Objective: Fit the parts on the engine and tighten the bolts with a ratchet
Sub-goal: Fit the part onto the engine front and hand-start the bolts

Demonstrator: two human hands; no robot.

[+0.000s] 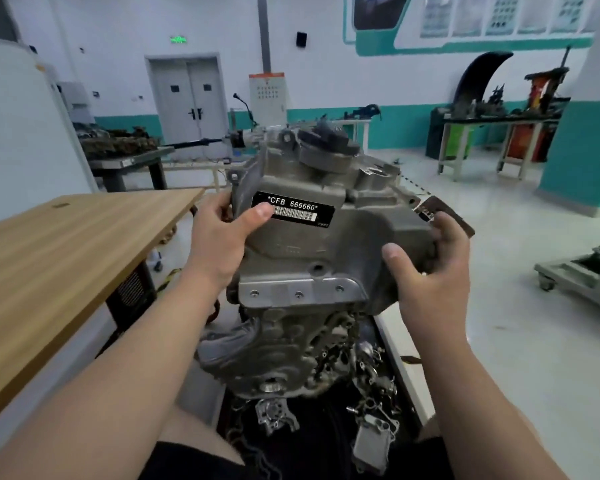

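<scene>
The left hand [222, 230] and right hand [430, 268] each grip one edge of the cover [312, 244], held between them over the engine [284, 344]; it looks heavy and hard, so holding both sides seems best.

Cool, even white light fills the room, leaving a soft sheen on the pale floor [482, 220] and deep shade among the parts [371, 382] below the engine [291, 341]. The label [293, 210] on the cover [326, 244] reads crisp, yet the posters [499, 15] on the far wall are smeared. Toward the edges the desk [66, 244] and the pillar [582, 150] lean and bow.
</scene>
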